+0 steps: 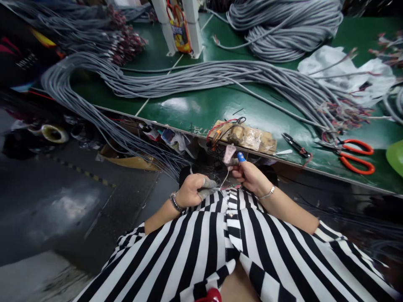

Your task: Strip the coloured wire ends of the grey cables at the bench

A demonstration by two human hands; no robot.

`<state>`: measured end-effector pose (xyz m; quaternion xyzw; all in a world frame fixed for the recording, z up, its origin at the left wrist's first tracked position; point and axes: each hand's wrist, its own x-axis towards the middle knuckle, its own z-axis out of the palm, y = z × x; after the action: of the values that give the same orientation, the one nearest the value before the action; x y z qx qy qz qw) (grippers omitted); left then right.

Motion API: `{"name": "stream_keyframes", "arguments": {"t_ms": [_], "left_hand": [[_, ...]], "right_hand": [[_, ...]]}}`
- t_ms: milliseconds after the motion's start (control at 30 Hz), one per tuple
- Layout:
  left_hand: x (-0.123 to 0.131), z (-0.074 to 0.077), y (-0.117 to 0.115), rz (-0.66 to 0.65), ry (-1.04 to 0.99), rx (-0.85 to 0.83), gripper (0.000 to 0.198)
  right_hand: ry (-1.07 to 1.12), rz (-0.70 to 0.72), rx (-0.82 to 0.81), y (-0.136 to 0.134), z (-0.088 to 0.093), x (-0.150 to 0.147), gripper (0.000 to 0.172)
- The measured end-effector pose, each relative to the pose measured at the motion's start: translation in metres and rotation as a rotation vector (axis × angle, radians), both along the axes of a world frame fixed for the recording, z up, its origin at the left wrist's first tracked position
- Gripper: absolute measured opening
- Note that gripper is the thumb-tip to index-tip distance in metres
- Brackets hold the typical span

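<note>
My left hand (195, 189) is closed in front of my striped shirt, grey covers on its fingertips, pinching the end of a cable whose outline I cannot make out well. A thin white wire (224, 178) rises from there to my right hand (248, 174). Its fingers are pinched on that wire, with a blue cover on the thumb. A pale pink piece (229, 154) shows just beyond the right fingertips, and whether it is held is unclear. Close by at the table edge lies a worn wooden block (248, 137) wrapped in tape.
A long bundle of grey cables (189, 77) crosses the green table (185, 110) and hangs over its left edge. To the right are wire cutters (296, 144) and orange-handled scissors (355, 156). Coiled cables (283, 29) and a white plastic bag (333, 63) lie farther back.
</note>
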<state>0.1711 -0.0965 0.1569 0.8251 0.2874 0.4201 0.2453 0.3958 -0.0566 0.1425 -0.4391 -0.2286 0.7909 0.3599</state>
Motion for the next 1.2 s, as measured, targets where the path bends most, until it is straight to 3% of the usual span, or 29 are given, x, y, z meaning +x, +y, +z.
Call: {"name": "stream_keyframes", "arguments": {"t_ms": [133,233,300,400,567,633,700,800,900,1067,1200], "left_hand": [[-0.006,-0.003,0.000,0.082,0.031,0.093,0.012],[-0.004,-0.004,0.004,0.035,0.099,0.093,0.008],[0.000,-0.003,0.007,0.005,0.147,0.087,0.007],[0.004,-0.003,0.009,-0.013,0.168,0.107,0.009],[0.000,0.000,0.008,-0.023,0.069,0.059,0.011],[-0.003,0.001,0.008,0.029,0.003,0.048,0.014],[-0.006,0.003,0.010,0.114,-0.048,0.044,0.015],[-0.004,0.004,0.016,0.247,-0.076,0.032,0.015],[0.002,0.002,0.026,0.286,-0.082,0.037,0.013],[0.010,-0.004,0.040,0.275,-0.089,0.077,0.013],[0.012,-0.010,0.045,0.244,-0.064,0.077,0.013]], "right_hand": [[0.003,0.233,0.035,-0.007,0.005,0.009,0.047],[-0.005,0.475,0.101,-0.012,0.013,0.008,0.046],[-0.039,0.538,0.162,-0.014,0.019,0.002,0.043],[-0.088,0.446,0.218,-0.017,0.025,-0.008,0.037],[-0.155,-0.062,0.179,-0.007,0.015,0.000,0.040],[-0.140,-0.189,0.158,-0.001,0.009,0.008,0.044],[-0.098,-0.179,0.143,0.006,0.008,0.013,0.046],[-0.025,0.007,0.126,0.013,0.012,0.008,0.052],[-0.035,0.114,0.205,0.016,0.018,-0.004,0.055],[-0.246,-0.079,0.453,0.018,0.013,-0.019,0.057],[-0.079,-0.036,0.300,0.022,0.006,-0.024,0.061]]}}
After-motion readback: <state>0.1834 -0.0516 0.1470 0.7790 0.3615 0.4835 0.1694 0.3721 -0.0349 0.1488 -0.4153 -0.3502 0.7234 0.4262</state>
